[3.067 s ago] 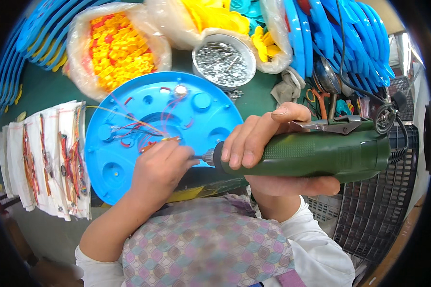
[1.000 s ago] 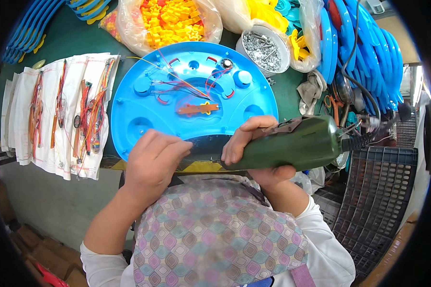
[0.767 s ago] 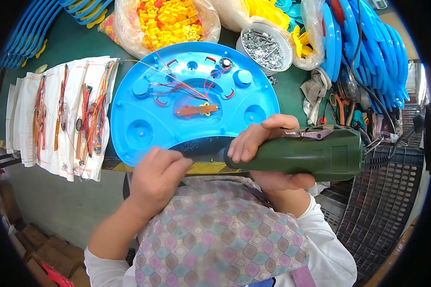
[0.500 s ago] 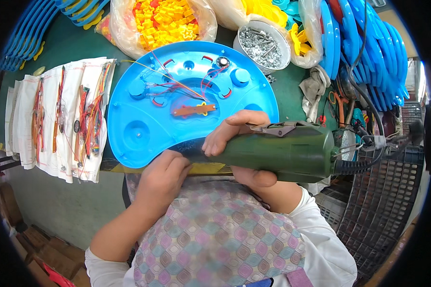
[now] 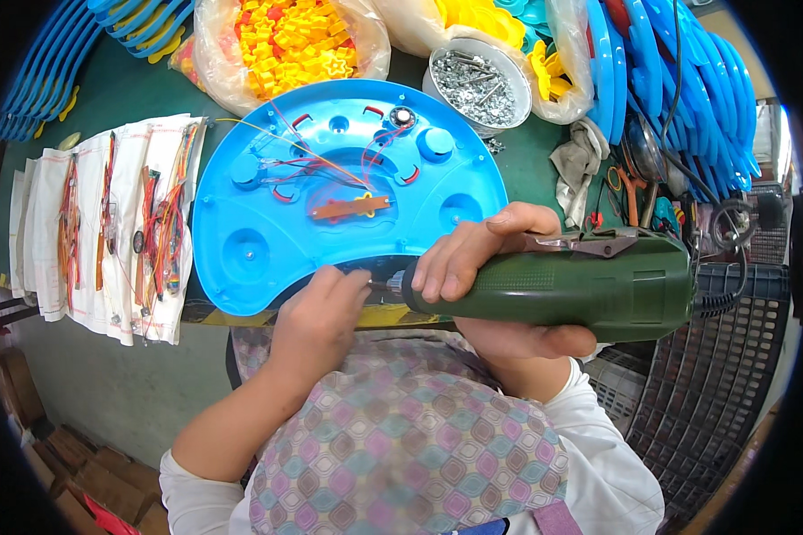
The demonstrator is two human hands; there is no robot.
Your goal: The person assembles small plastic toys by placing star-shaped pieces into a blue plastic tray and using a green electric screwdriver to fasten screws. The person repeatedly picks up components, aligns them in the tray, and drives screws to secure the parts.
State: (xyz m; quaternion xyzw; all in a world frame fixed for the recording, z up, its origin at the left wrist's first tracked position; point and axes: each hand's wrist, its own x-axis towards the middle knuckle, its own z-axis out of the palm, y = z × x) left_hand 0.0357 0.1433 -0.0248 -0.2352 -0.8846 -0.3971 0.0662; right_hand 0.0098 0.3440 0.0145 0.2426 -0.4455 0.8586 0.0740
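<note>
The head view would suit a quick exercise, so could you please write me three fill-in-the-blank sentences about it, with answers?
1. The right hand grips a power tool whose casing colour is ____.
2. Wire bundles on white sheets lie to the ____ of the blue plastic shell.
3. Small yellow and red pieces fill an open plastic ____.

Missing words: green; left; bag.

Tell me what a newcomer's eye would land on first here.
Probably the bright blue curved shell on the green bench, just above the view's centre, with a brown strip lying in it. Next comes the bulky green power tool at its lower right, gripped in the right hand. Then the open bag of yellow and red pieces, beyond the shell at the top.
</note>
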